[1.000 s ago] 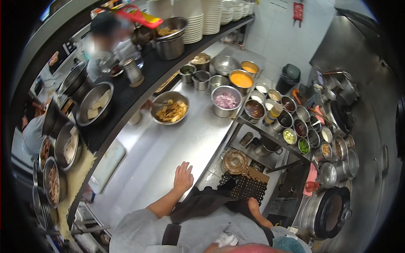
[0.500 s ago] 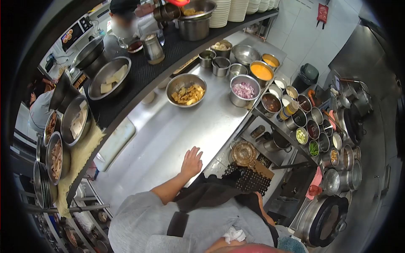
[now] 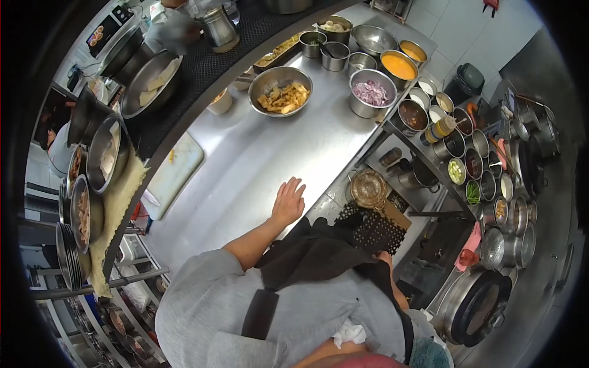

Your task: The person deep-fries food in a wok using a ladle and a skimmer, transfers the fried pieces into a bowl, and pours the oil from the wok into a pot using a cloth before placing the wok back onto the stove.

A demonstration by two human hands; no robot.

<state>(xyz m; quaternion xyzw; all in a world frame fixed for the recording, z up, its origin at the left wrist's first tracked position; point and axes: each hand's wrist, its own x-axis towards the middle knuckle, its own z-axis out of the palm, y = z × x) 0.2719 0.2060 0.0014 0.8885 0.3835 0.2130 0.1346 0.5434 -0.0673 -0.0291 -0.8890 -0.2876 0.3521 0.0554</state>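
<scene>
Grey short-sleeved shirt (image 3: pixel 196 291), black apron (image 3: pixel 316 267), broad dark strap (image 3: pixel 261 314), bare hands (image 3: pixel 288 202).

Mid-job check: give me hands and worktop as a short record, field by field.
Left hand: fingers spread over the shiny stainless-steel worktop; nothing visibly held
Right hand: at the dark cloth apron, partly hidden; grip unclear
Beyond left hand: round steel bowl with golden-brown pieces
Right of that bowl: deep steel container with chopped purple pieces
Worktop's left side: pale rectangular board

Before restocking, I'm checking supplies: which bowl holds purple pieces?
The deep bowl of chopped red onion on the steel counter; only it holds purple pieces.
</scene>
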